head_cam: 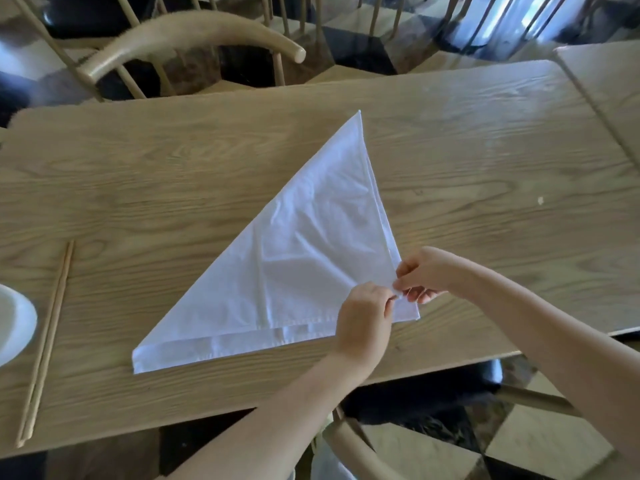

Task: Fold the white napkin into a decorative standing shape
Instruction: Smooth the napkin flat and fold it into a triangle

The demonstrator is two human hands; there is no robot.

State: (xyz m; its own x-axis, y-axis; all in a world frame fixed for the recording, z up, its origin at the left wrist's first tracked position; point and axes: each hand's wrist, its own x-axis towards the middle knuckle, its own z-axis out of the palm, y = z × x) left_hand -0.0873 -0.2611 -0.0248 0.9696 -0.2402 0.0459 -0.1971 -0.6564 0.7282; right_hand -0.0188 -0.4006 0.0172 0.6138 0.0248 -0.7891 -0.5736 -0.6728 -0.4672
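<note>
Here the white cloth napkin (pixel 304 251), folded into a flat triangle, lies on the light wood-grain table (pixel 173 174), slightly toward its near edge. One point aims at the far side of the table, one at the near left, and the right-angle corner sits near the table's front edge.

Both hands work that right-angle corner. Left hand (pixel 363 320): fingers curled, thumb and forefinger pinching the cloth layers at the corner. Right hand (pixel 424 273): fingertips pressed together on the same corner from the other side, also a pinch. The two hands are nearly touching.

Judgement: the step is squaring up the two layers before the next fold. The near hem shows a lower layer peeking out along the napkin's bottom edge, so the layers are not quite matched. To do it well, slide the top layer until both hems agree, keep the long diagonal crease taut, then press flat.

Left of the napkin, near the table's left end: a pair of pale wooden chopsticks (pixel 48 337) and the rim of a white ceramic dish (pixel 14 323). Well apart; no interference likely.
</note>
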